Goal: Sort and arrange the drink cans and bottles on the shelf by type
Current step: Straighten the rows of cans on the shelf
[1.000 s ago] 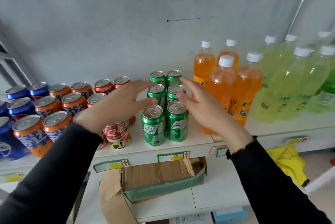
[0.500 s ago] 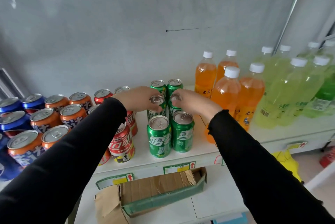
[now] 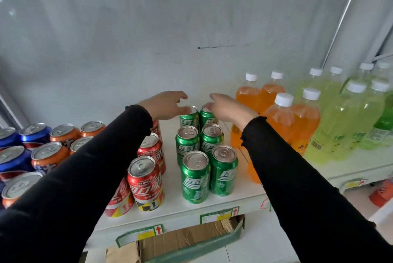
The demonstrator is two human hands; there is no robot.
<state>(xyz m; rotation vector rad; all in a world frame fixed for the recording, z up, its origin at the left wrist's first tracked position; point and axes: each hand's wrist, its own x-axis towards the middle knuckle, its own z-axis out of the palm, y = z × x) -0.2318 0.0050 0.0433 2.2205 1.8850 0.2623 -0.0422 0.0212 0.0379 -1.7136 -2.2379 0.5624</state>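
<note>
Several green cans [image 3: 195, 175] stand in two rows on the white shelf [image 3: 238, 192]. My left hand [image 3: 164, 105] hovers with spread fingers over the back left green can [image 3: 189, 117], fingertips at its rim. My right hand [image 3: 228, 107] reaches over the back right green can [image 3: 207, 116], fingers apart and touching its top. Neither hand grips a can. Red cans [image 3: 146, 182] stand left of the green ones, partly hidden by my left sleeve. Orange cans [image 3: 47, 156] and blue cans [image 3: 12, 158] fill the far left. Orange bottles [image 3: 278, 114] and pale green bottles [image 3: 348, 122] stand at the right.
The shelf's back wall [image 3: 170, 39] rises close behind the rear cans. On the lower shelf lies an open cardboard box [image 3: 187, 239] with a green edge. Something red [image 3: 381, 193] sits on the floor at the lower right.
Both hands have moved from the middle pair of green cans back to the rear pair, and their fingers have spread. The view has shifted closer to the shelf.
</note>
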